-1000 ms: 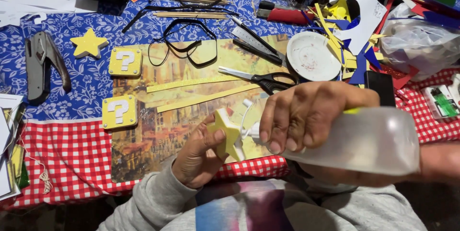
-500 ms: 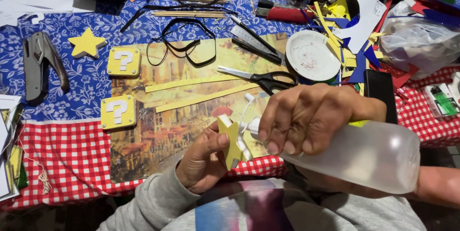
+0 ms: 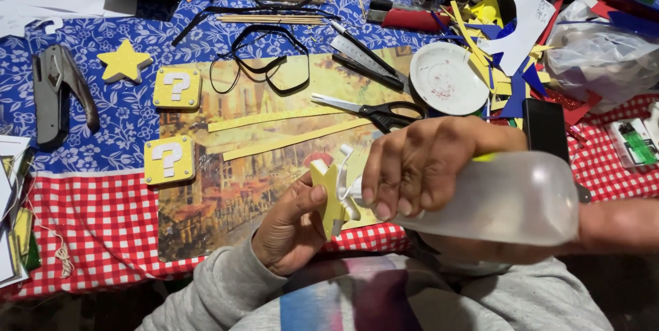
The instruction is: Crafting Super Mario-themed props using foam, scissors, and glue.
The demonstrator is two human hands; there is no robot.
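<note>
Left hand [image 3: 292, 224] pinches yellow star [image 3: 328, 193] against right hand's [image 3: 419, 166] glue bottle [image 3: 494, 197] nozzle.

translucent plastic bottle [image 3: 494, 197], glittery foam star [image 3: 328, 190], checked cloth [image 3: 89, 228]

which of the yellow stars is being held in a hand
The yellow star pinched in the left hand, beside the bottle gripped by the right hand. The other yellow star lies untouched on the blue floral cloth.
</note>
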